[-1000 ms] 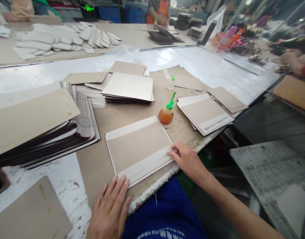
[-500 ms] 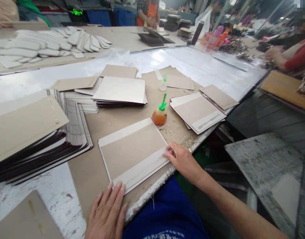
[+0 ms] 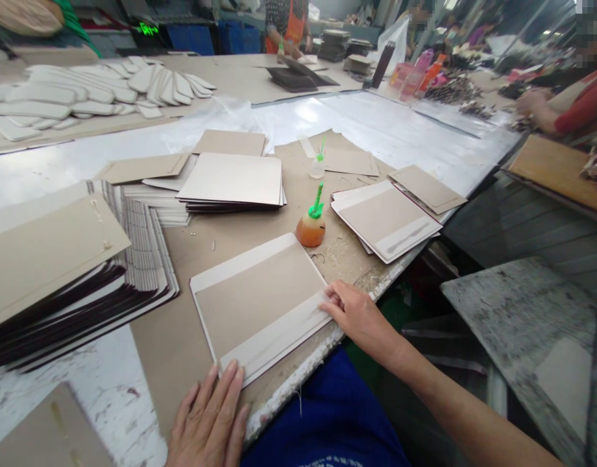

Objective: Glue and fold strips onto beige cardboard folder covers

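A flat rectangular panel, beige in the middle with white bands along two edges, lies in front of me on brown paper. My left hand rests flat with fingers stretched out, the fingertips on the panel's near left corner. At the right edge, my right hand pinches the panel between thumb and curled fingers. Just beyond the panel's far right corner stands a squat bottle with orange-brown contents and a green nozzle. Farther back is a smaller clear bottle with a green tip.
A tall stack of panels stands at the left. Another panel pile sits behind, and a third lies at right by the table edge. White cut pieces cover the far left. A co-worker's red sleeve is at far right.
The view has shifted slightly. Both hands keep their places on the panel, with no clear movement of the panel on the table.
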Motion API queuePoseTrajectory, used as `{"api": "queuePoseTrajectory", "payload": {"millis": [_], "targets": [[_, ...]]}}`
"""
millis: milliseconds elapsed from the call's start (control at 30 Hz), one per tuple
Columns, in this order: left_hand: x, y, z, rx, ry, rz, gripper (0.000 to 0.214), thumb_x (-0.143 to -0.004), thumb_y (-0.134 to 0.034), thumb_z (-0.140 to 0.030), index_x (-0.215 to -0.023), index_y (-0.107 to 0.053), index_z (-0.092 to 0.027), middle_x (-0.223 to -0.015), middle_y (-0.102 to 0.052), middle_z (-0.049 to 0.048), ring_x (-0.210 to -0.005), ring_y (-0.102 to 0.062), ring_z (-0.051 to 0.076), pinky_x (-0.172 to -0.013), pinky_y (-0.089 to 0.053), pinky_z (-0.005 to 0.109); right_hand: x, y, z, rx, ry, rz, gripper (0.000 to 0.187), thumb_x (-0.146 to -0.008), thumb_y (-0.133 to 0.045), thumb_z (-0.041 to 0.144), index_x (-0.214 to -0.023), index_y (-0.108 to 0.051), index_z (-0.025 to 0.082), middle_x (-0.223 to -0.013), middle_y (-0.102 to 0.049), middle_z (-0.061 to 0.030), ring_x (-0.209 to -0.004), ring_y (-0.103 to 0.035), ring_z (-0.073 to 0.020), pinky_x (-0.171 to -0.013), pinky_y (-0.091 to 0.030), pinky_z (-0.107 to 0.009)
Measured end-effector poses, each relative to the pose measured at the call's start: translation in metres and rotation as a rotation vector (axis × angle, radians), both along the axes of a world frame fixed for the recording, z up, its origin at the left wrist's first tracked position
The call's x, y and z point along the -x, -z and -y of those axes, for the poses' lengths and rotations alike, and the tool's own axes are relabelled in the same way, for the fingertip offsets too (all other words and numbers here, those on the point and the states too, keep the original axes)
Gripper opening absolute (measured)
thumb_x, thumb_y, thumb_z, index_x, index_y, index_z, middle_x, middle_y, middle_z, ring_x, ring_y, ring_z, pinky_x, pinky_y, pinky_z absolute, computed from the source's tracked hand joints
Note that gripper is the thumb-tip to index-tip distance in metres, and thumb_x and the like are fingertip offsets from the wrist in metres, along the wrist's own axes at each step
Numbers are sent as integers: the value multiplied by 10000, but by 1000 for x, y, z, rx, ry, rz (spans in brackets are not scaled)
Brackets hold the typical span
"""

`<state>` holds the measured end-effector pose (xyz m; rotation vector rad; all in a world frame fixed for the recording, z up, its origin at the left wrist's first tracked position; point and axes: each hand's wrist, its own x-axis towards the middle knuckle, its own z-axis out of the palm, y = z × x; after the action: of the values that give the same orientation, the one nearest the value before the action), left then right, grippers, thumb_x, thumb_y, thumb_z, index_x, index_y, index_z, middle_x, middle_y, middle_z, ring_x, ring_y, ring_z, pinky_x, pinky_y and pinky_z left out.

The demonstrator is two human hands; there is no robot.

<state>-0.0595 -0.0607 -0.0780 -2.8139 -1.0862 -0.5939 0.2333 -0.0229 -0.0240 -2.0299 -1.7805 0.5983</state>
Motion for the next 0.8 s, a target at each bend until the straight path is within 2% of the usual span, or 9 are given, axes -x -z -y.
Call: {"api": "queuePoseTrajectory", "payload": {"millis": [233, 367, 433, 500, 600, 700, 800], "targets": [[2, 3, -2, 7, 26, -21, 588, -813, -490, -195, -1357, -303, -71, -1225, -553, 153, -1317, -261, 243, -1104, -150, 367, -2, 0, 4, -57, 6, 166, 137, -765, -640, 186, -821, -515, 177, -735, -564, -16, -705, -542, -177, -671, -424, -288], [0, 2, -1, 26, 9, -5, 594, -816, -484, -186, -1368, -285, -94, -1235, -550, 136, -1321, -254, 232, -1104, -149, 359, -7, -1, 8, -99, 36, 212, 37, -816, -568, 177, -813, -531, 173, -741, -577, -28, -724, -553, -189, -672, -440, -300], [-5, -1, 1, 26, -23, 23, 595, -815, -492, -170, -1368, -284, -99, -1228, -557, 129, -1316, -268, 226, -1102, -162, 359, -8, -1, 11, -182, 16, 233, 36, -842, -530, 189, -832, -550, 161, -764, -588, -46, -757, -553, -200, -709, -450, -322], [-11, -6, 3, 18, -59, 53, 580, -812, -500, -153, -1356, -308, -94, -1226, -559, 126, -1308, -287, 227, -1099, -175, 365, -7, 0, 17, -308, -61, 260, 114, -864, -495, 203, -911, -573, 134, -837, -607, -84, -831, -551, -217, -777, -450, -353], [-19, -15, 5, 26, -116, 66, 514, -814, -504, -138, -1310, -384, -80, -1255, -537, 118, -1299, -305, 229, -1098, -185, 369, -4, 3, 26, -455, -262, 282, 288, -874, -476, 211, -1124, -536, 81, -1046, -601, -147, -1018, -512, -245, -909, -407, -393], [-22, -22, 7, 49, -163, 50, 450, -825, -491, -127, -1269, -434, -76, -1284, -513, 105, -1295, -312, 225, -1098, -192, 370, -3, 12, 33, -470, -431, 314, 423, -864, -492, 220, -1257, -451, 70, -1219, -540, -162, -1168, -428, -271, -980, -352, -427], [-22, -23, 9, 50, -175, 44, 433, -832, -486, -134, -1259, -445, -74, -1290, -508, 103, -1295, -311, 229, -1096, -198, 373, -5, 23, 37, -449, -464, 364, 456, -869, -477, 224, -1299, -415, 83, -1277, -510, -152, -1222, -382, -279, -994, -330, -454]]}}
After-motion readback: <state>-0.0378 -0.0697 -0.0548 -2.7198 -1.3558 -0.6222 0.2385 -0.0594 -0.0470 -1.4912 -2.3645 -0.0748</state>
